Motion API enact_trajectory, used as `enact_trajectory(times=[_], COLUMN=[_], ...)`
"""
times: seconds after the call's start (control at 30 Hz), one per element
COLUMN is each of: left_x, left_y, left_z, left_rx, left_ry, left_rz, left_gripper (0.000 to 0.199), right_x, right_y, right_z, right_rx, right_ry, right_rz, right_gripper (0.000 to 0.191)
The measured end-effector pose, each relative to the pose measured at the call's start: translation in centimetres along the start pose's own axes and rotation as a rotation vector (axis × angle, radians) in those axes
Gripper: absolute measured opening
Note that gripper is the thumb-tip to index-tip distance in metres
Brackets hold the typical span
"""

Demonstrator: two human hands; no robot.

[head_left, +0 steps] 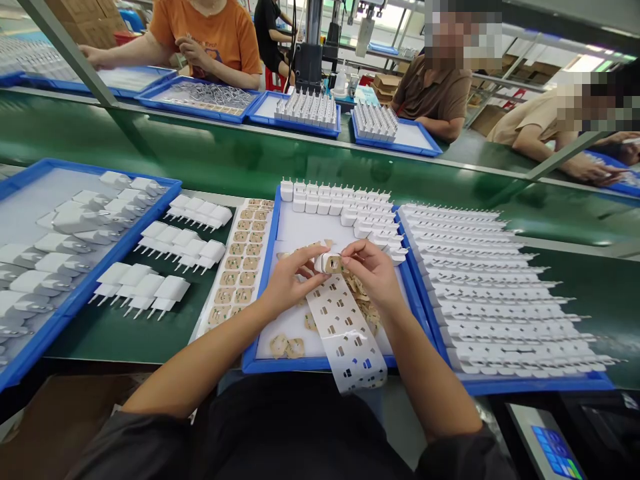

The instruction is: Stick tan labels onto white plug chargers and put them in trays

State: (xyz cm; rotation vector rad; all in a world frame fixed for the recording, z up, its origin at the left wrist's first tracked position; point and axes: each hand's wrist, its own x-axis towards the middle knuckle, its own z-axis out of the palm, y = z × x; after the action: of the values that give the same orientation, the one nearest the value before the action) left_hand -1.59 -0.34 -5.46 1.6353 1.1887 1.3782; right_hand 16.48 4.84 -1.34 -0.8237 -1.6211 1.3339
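Over the middle blue tray (300,365), my left hand (299,273) is closed around a white plug adapter (325,263) whose end faces right. On that end lies a tan sticker (333,264), pinched at its edge by the fingertips of my right hand (369,267). A clear strip with printed dark shapes (345,333) hangs below the hands and over the tray's front rim. Loose tan pieces (287,347) lie in the tray beside and under the strip. Rows of white adapters (320,200) stand at the tray's back.
Left of the tray lies a sticker sheet (240,257), then adapter groups (173,247) on the green table. A blue tray of adapters (47,333) is far left; another full tray (505,300) is at right. People sit beyond the green ledge (210,150). A screen (555,450) is lower right.
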Motion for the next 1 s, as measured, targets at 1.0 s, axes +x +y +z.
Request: enact_trajectory(times=[1.0], left_x=[-0.03], left_y=[0.20], left_z=[-0.01], left_rx=[0.053], left_ry=[-0.010], left_rz=[0.015], left_gripper=[0.042], right_x=[-0.19], right_y=[0.08], right_z=[0.26], right_rx=[-0.217], right_ry=[0.031], right_rz=[-0.130], right_gripper=[0.010])
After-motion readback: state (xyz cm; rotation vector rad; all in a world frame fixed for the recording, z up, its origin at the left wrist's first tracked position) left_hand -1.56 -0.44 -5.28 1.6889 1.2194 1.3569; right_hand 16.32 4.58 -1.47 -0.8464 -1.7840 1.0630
